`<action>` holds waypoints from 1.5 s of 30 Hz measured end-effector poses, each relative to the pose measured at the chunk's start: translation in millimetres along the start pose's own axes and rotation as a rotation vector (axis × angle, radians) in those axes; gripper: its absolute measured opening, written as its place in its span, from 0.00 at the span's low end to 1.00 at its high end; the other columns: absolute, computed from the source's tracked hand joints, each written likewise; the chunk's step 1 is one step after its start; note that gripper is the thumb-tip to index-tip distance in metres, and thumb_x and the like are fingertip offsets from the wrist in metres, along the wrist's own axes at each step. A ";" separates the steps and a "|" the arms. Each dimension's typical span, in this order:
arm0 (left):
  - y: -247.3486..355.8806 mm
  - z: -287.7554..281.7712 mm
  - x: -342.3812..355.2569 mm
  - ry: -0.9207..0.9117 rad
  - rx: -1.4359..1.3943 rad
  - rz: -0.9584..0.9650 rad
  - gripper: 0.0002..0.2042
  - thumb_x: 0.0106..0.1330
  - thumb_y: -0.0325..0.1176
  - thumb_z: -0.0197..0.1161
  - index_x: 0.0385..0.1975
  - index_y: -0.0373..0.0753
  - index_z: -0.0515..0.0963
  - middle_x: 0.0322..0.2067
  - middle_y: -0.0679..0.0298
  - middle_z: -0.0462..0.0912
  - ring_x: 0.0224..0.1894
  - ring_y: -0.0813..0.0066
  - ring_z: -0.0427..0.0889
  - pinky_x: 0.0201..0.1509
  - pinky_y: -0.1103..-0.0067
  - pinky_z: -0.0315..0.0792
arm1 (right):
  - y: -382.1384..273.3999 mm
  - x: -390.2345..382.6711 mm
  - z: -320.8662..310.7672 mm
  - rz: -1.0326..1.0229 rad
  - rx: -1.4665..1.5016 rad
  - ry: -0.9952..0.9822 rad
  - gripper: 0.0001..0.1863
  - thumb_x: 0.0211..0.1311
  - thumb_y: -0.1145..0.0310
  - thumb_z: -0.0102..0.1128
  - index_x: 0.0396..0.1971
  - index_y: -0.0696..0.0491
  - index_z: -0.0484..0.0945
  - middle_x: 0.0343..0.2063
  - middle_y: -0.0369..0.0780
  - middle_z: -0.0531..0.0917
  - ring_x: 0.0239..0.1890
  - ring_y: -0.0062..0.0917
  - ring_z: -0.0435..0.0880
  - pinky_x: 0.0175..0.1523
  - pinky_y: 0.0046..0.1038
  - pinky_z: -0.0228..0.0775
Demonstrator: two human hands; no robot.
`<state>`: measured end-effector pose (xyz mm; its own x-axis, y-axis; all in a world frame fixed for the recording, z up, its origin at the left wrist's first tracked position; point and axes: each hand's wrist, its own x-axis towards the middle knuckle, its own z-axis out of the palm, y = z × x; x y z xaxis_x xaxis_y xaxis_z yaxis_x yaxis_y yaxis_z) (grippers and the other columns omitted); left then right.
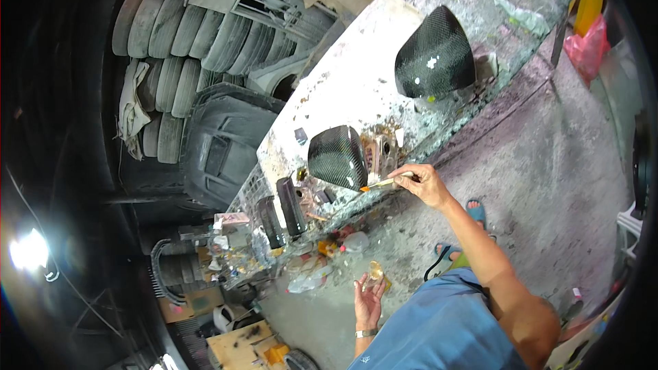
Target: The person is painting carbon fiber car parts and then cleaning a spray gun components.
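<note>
From my end I saw the long, stained surface (pixel 363 62) run slantwise across the view, its pale top spattered and crusted along the near edge. Beyond its far side I made out stacked tyres (pixel 216 38), and just below them a grey moulded panel (pixel 223 147). Toward the upper right end of the surface lay the larger carbon-weave shell (pixel 435 55), dark and glossy, with white glints on it. Nearer the middle I had the smaller carbon-weave shell (pixel 336 154) in view, resting close to the near edge. Two narrow dark pieces (pixel 290 205) lay side by side to its lower left. I found the hands well apart: the right hand (pixel 423 183) was closed on a slim brush (pixel 384 183), the left hand (pixel 368 300) was turned palm up below the surface, its fingers around a small amber-tinted cup (pixel 375 270). The brush's orange tip was at the smaller shell's lower right corner; I couldn't tell whether it touched. The cup was the smallest thing I picked out.
</note>
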<state>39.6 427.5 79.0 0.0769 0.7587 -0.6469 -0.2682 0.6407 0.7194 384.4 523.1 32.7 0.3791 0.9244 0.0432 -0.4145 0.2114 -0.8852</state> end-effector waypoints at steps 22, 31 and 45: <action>-28.5 -12.4 -20.5 0.121 -0.168 0.075 0.22 0.74 0.49 0.51 0.55 0.37 0.68 0.55 0.49 0.74 0.59 0.54 0.75 0.64 0.61 0.71 | -10.9 222.1 4.9 0.025 -0.644 0.026 0.12 0.50 0.66 0.63 0.29 0.60 0.80 0.23 0.47 0.84 0.29 0.35 0.85 0.38 0.34 0.76; -33.6 -14.0 -14.2 0.092 -0.192 0.096 0.22 0.74 0.49 0.51 0.55 0.37 0.67 0.56 0.50 0.73 0.60 0.57 0.75 0.63 0.62 0.71 | -16.3 230.3 20.8 -0.116 -0.775 0.168 0.12 0.56 0.65 0.63 0.33 0.60 0.80 0.29 0.47 0.85 0.32 0.36 0.84 0.39 0.33 0.74; -13.0 -0.1 25.1 -0.112 -0.183 0.177 0.22 0.76 0.44 0.49 0.59 0.34 0.66 0.57 0.53 0.73 0.60 0.60 0.74 0.64 0.61 0.69 | -46.3 -37.3 74.7 -0.336 -0.755 -0.111 0.04 0.60 0.77 0.63 0.34 0.57 0.77 0.28 0.40 0.81 0.27 0.26 0.82 0.30 0.28 0.71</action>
<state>44.9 438.3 53.4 0.1157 0.8719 -0.4758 -0.4553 0.4723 0.7548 327.6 502.5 106.6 0.2838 0.8842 0.3710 0.3870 0.2484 -0.8880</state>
